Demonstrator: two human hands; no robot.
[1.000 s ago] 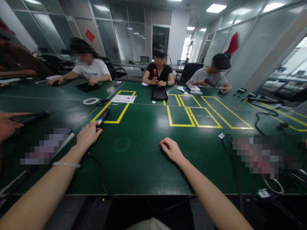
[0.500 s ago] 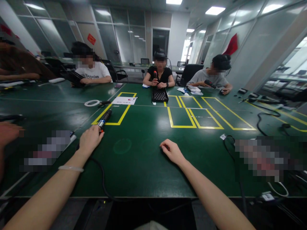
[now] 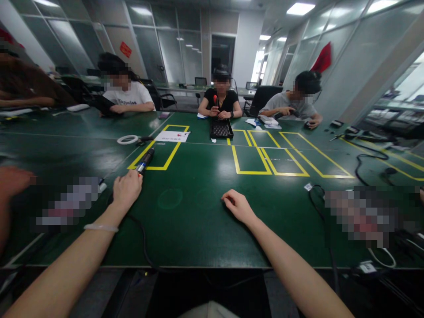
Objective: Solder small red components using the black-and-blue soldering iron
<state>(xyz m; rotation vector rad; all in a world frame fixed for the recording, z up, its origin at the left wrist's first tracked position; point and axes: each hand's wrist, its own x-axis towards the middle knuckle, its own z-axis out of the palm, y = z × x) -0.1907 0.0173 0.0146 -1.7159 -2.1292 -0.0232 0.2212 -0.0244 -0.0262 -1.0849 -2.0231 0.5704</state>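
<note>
My left hand [image 3: 127, 190] rests on the green table, its fingers closed round a slim black and silver electric screwdriver [image 3: 145, 162]. That tool points away from me, toward a yellow taped outline [image 3: 155, 168] on the tabletop. A dark cord [image 3: 143, 234] runs from beside my left wrist to the table's near edge. To the right, my right hand [image 3: 240, 206] lies on its side on the table with the fingers curled in loosely. Nothing shows in it, and it touches only the table.
A white sheet [image 3: 172, 136] and a white cable coil [image 3: 127, 139] lie ahead on the left. Across the table, co-workers sit, one behind a black tray [image 3: 221, 128]. Blurred-out items flank both my arms. Black cables [image 3: 318, 207] are at right; another person's hand [image 3: 16, 177] is at far left.
My left hand has shifted very slightly to the right with the electric screwdriver. My right hand stays in place. The co-worker at right has moved a hand-held tool closer to the body.
</note>
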